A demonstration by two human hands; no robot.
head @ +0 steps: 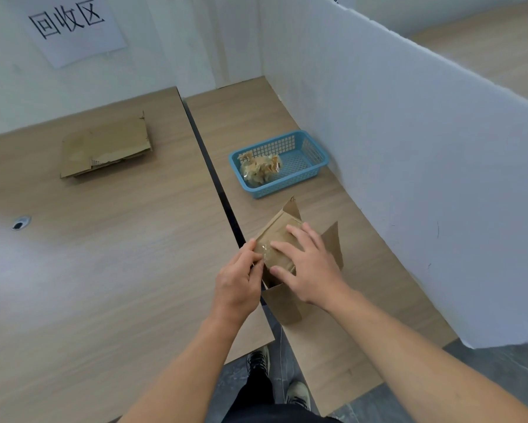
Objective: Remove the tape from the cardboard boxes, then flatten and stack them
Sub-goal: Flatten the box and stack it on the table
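Note:
A small brown cardboard box with loose flaps and clear tape on its top stands on the right table near the gap between the tables. My right hand lies on top of the box with fingers spread and the thumb against its near side. My left hand pinches the tape at the box's left edge with thumb and fingertips. A stack of flattened cardboard lies on the left table, far from both hands.
A blue plastic basket holding a wad of crumpled tape sits behind the box. White partition walls close off the right and back sides. A dark gap separates the two wooden tables. A cable hole is at left.

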